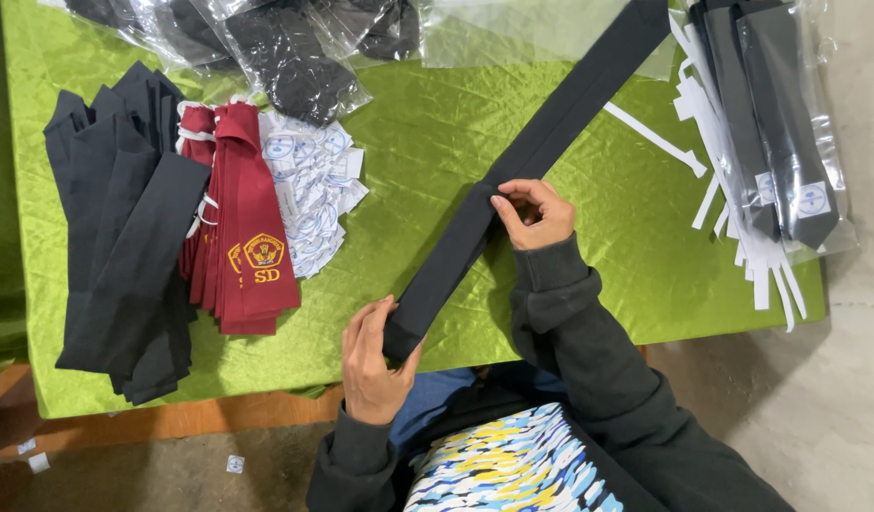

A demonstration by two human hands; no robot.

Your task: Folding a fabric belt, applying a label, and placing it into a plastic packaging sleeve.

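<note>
Left hand [372, 365] fingers clamp the near end of the black necktie [522, 161], right hand [536, 213] fingers pinch it at mid-length, and the tie runs diagonally from the near counter edge up to the far right. It lies on a counter [427, 123] draped in shiny green cloth, bare concrete floor [835, 379] beside it. To the left, one fanned pile of dark ties [124, 237], one stack of maroon ties [242, 237], paper labels [313, 190]; bagged ties [773, 114] at right.
</note>
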